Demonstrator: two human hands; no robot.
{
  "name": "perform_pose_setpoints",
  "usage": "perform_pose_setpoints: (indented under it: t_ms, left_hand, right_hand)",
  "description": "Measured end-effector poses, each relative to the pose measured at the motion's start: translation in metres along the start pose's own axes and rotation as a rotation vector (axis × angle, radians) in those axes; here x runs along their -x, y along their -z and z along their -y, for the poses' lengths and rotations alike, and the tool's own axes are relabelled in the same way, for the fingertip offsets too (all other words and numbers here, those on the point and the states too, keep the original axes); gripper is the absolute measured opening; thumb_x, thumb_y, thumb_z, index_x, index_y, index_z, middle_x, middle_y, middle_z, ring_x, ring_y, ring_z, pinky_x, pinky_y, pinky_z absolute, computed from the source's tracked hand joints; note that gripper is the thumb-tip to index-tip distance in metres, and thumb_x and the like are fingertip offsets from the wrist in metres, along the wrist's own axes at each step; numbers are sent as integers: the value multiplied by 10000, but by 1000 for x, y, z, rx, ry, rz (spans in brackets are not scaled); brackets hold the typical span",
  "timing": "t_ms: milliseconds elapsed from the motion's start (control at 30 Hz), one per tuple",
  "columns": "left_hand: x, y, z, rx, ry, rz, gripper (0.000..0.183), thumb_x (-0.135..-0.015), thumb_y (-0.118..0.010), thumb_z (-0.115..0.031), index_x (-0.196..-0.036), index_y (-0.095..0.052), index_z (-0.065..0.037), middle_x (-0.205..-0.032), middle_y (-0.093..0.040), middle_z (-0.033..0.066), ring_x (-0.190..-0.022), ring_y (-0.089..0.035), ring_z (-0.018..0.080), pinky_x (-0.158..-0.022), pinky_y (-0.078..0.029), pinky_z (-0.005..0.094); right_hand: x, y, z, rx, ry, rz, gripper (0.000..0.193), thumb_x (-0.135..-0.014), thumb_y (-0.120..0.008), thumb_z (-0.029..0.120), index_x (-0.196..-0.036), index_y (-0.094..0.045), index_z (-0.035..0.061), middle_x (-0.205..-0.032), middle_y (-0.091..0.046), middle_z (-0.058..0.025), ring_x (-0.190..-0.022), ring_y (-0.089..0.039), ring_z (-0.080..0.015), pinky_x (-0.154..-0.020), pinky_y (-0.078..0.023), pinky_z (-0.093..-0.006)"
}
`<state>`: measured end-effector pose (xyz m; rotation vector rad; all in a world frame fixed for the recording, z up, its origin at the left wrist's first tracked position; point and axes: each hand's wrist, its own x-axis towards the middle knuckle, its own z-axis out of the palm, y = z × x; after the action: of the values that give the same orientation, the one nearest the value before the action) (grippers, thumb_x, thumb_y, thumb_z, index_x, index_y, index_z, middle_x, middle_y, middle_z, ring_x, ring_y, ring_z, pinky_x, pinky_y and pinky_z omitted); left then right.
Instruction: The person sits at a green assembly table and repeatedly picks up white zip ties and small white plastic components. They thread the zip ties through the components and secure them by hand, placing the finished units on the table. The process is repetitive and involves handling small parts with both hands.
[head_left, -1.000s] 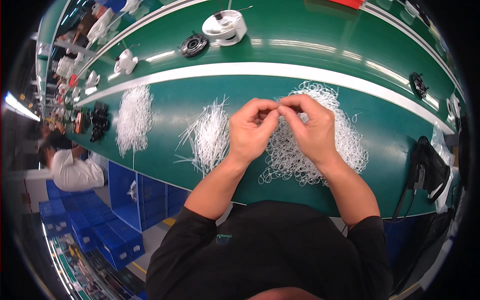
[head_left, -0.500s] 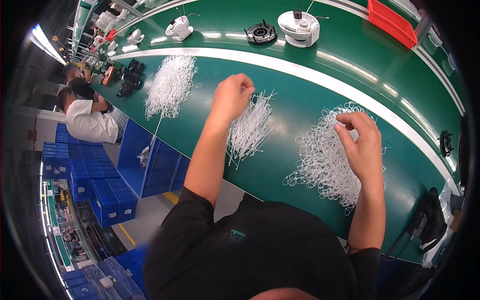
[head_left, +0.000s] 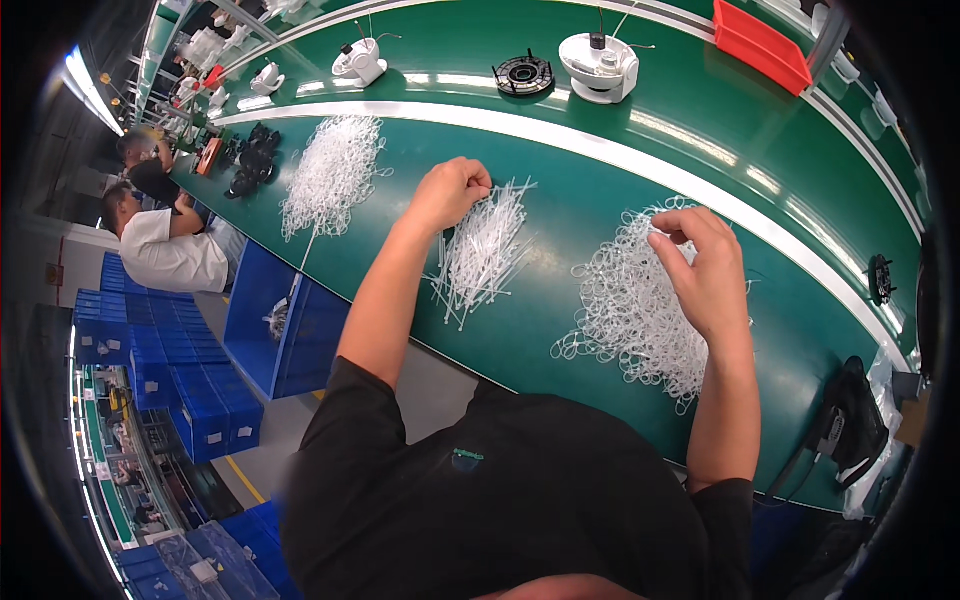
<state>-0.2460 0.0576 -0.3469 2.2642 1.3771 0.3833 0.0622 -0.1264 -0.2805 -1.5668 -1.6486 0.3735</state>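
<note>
My left hand [head_left: 452, 194] is at the upper left end of a pile of straight white cable ties [head_left: 484, 250]. Its thumb and fingers are pinched together at the tie ends; whatever is between them is too small to make out. Over a wide heap of white cable ties closed into loops [head_left: 625, 315] hovers my right hand [head_left: 702, 265]. Its fingers are curved, with a gap between thumb and forefinger, and nothing shows in them. Part of the looped heap is hidden behind that hand and forearm.
Another heap of looped ties [head_left: 335, 170] lies farther left, beside black parts [head_left: 253, 160]. Beyond the white rail stand white appliance bodies [head_left: 598, 70], a black ring-shaped part [head_left: 523, 74] and a red tray [head_left: 762, 45]. Blue crates [head_left: 215, 400] stand left; people sit beyond. A black bag-like item [head_left: 848, 420] lies right.
My left hand has come down slightly to the ends of the straight ties. My right hand stays over the looped heap, its thumb and forefinger a little nearer each other. The whole view has shifted slightly.
</note>
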Motion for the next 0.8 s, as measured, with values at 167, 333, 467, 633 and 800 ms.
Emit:
perform_pose_setpoints:
  t_ms: [167, 333, 467, 633, 800]
  left_hand:
    - [5, 2, -3, -159, -129, -31, 90, -868, -661, -88, -928, -638, -24, -925, -648, 138, -869, -631, 319, -751, -493, 402]
    - [14, 19, -20, -145, -72, 30, 89, -901, -609, -115, -933, -631, -36, -962, -648, 146, -931, -625, 357, -795, -490, 438]
    - [21, 34, -28, -221, -134, -26, 85, -881, -642, -94, -916, -623, -19, -903, -648, 157, -847, -625, 364, -745, -490, 431]
    - [33, 62, -59, -192, -178, -29, 66, -886, -625, -50, -911, -603, 7, -854, -635, 146, -779, -607, 318, -709, -485, 392]
    - [46, 54, -114, 296, -181, 154, 51, -909, -629, -43, -924, -600, -3, -785, -606, 62, -704, -569, 159, -637, -466, 315]
  right_hand:
    - [1, 4, 3, 30, 22, 37, 130, -842, -710, 130, -934, -688, 41, -868, -669, -83, -807, -627, -247, -897, -423, -394]
    - [2, 4, 0, 37, 53, 51, 151, -844, -710, 134, -967, -686, 49, -884, -678, -92, -842, -632, -282, -917, -423, -420]
    - [1, 4, 3, 56, 56, 102, 167, -846, -710, 132, -988, -682, 48, -903, -679, -97, -887, -635, -295, -905, -435, -428]
    - [3, 0, 6, -5, 112, -3, 181, -819, -726, 110, -977, -672, 42, -958, -672, -109, -905, -621, -318, -881, -456, -428]
    - [-2, -15, 24, -38, 365, -186, 222, -764, -763, 92, -965, -671, 66, -951, -651, -75, -893, -613, -286, -880, -469, -427]
